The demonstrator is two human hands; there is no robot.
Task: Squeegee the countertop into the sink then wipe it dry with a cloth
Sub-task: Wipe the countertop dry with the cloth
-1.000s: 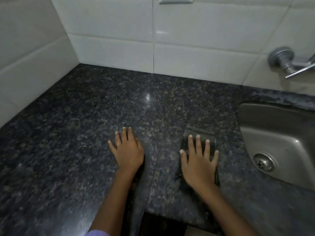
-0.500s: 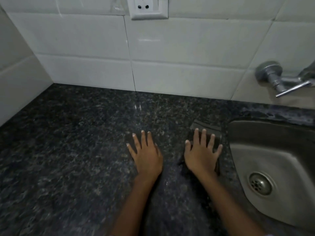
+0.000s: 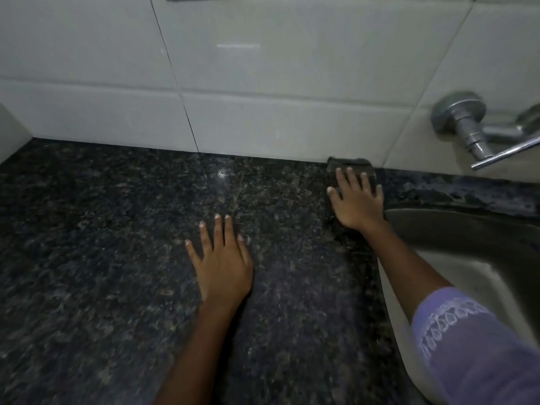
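Note:
The dark speckled granite countertop (image 3: 117, 244) fills the lower left of the head view. My right hand (image 3: 356, 203) lies flat, fingers spread, pressing a dark folded cloth (image 3: 349, 165) onto the counter at the back, touching the white tiled wall beside the sink's far left corner. Most of the cloth is hidden under the hand. My left hand (image 3: 222, 261) rests flat and bare on the middle of the counter, fingers apart, holding nothing. The steel sink (image 3: 467, 238) sits at the right. No squeegee is in view.
A chrome tap (image 3: 473, 133) sticks out of the white tiled wall (image 3: 263, 83) above the sink. A side wall closes the counter at the far left. My right forearm, in a purple sleeve (image 3: 467, 340), crosses over the sink's left rim.
My right hand has pushed the cloth away from me, from mid-counter to the back wall beside the sink. My left hand stayed flat on the counter. The camera has moved closer.

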